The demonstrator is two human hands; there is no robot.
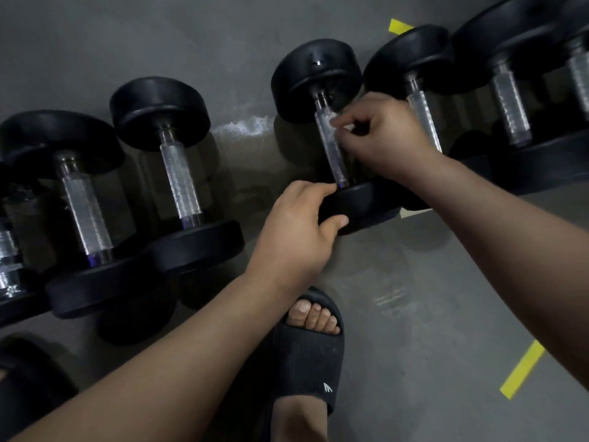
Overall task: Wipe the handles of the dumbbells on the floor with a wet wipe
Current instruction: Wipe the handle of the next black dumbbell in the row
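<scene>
While the left hand [296, 228] grips the near head [366, 202] of the one-o'clock dumbbell [315, 78], the right hand [385, 138], fingers [349, 124] pinching the wipe [333, 118] (barely visible) on the handle [333, 157], should pull firmly toward six o'clock.

Bare floor [255, 161] opens left of the held dumbbell [318, 81]; its right neighbour [411, 55] crowds close beside the handle [331, 151].
</scene>
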